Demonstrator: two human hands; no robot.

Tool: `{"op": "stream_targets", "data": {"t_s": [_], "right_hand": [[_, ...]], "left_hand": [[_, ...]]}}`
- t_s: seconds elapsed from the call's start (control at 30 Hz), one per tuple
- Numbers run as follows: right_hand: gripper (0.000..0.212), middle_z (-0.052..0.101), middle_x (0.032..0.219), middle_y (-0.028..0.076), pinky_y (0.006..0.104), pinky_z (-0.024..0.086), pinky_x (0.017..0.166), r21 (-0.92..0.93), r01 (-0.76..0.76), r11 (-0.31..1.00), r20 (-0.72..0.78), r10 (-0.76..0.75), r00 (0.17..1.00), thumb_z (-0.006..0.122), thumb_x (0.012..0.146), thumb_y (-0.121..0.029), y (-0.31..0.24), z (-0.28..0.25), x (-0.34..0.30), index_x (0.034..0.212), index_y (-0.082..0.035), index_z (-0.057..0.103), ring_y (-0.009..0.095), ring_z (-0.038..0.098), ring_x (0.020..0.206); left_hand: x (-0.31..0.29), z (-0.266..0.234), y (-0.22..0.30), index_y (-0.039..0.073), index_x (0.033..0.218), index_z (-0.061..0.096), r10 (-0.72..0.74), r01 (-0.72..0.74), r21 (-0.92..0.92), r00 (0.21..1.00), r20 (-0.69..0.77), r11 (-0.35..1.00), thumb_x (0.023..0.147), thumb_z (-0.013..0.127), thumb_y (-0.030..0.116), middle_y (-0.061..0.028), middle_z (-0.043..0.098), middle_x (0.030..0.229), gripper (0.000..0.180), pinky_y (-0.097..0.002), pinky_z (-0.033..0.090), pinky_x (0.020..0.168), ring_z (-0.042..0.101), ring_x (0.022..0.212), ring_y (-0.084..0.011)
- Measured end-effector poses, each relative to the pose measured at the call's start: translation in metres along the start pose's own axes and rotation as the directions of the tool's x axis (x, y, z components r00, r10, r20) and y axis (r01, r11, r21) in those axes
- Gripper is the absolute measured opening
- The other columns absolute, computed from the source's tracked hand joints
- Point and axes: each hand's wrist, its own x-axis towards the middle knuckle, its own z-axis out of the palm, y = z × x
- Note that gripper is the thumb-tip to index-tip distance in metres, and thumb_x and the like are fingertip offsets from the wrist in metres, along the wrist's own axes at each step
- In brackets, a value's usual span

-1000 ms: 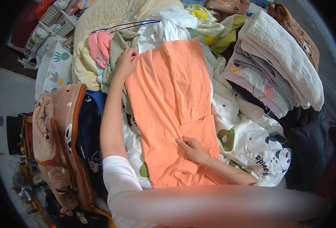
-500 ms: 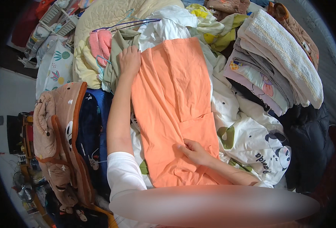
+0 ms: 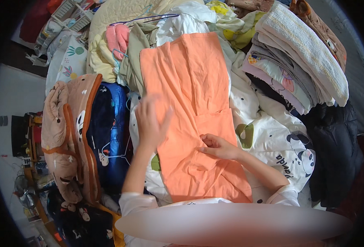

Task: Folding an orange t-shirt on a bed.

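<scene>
Left hand point(image 3: 151, 125) spread wide, blurred, gripping nothing, at the orange garment's point(image 3: 184, 86) left edge; right hand point(image 3: 220, 147) half-curled against its middle, can't tell if it's pinching; garment lies lengthwise over white panda-print cloth point(image 3: 266, 144).

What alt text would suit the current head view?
A person's right hand touches an orange cloth laid over printed white fabric, while the blurred left hand, fingers spread, is at the cloth's left edge. Folded cloths are stacked at right; folded brown fabric lies at left.
</scene>
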Motion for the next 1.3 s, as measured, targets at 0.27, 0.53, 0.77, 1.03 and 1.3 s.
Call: {"op": "stream_targets", "data": {"t_s": [0.27,0.53,0.77,1.03,1.3], "right_hand": [[0.01,0.053,0.071,-0.004,0.0198,0.029,0.04,-0.011,-0.081,0.997,0.018,0.081,0.997,0.058,0.094,-0.006,0.003,0.004,0.013,0.103,-0.004,0.053,0.002,0.04,0.046],[0.016,0.058,0.081,-0.002,0.019,0.043,0.055,-0.019,-0.108,0.994,-0.135,0.105,0.985,0.061,0.092,-0.008,0.008,0.009,0.011,0.105,-0.001,0.055,0.003,0.053,0.066],[0.026,0.062,0.089,-0.003,0.019,0.046,0.066,0.022,-0.071,0.997,-0.145,0.073,0.987,0.062,0.094,-0.015,0.006,0.024,0.007,0.114,0.0,0.057,0.003,0.056,0.077],[0.033,0.057,0.079,-0.002,0.0218,0.041,0.058,-0.184,-0.039,0.982,-0.212,-0.001,0.977,0.064,0.092,-0.03,0.006,0.024,0.003,0.105,0.0,0.061,0.005,0.05,0.068],[0.035,0.055,0.076,-0.003,0.0239,0.04,0.057,-0.186,-0.026,0.982,-0.223,-0.016,0.975,0.062,0.093,-0.035,0.01,0.024,0.001,0.1,0.0,0.063,0.005,0.047,0.066]], "left_hand": [[-0.14,-0.028,0.094,0.002,0.125,0.053,-0.078,0.039,0.085,0.849,0.522,0.996,0.084,0.067,0.033,-0.0175,0.046,0.139,0.053,-0.0529,0.017,0.114,0.036,0.134,-0.034],[-0.051,-0.002,0.04,0.002,0.116,0.061,-0.032,0.023,0.054,0.982,0.187,0.998,0.088,0.063,0.031,-0.0143,0.063,0.105,0.041,-0.0447,0.036,0.096,0.055,0.104,-0.0319],[0.067,0.082,-0.036,0.004,0.093,0.063,-0.252,0.242,0.07,0.944,0.213,0.968,0.087,0.062,0.035,-0.0143,0.067,0.079,0.031,-0.0437,0.05,0.069,0.066,0.077,-0.035],[0.114,0.11,-0.065,0.004,0.086,0.063,-0.387,0.33,0.255,0.896,0.217,0.909,0.082,0.061,0.041,-0.0188,0.068,0.079,0.038,-0.0455,0.051,0.07,0.067,0.079,-0.0371],[0.123,0.113,-0.074,0.003,0.096,0.068,-0.409,0.317,0.302,0.855,0.319,0.899,0.084,0.052,0.037,-0.0205,0.07,0.093,0.039,-0.0472,0.053,0.076,0.068,0.088,-0.0363]]}}
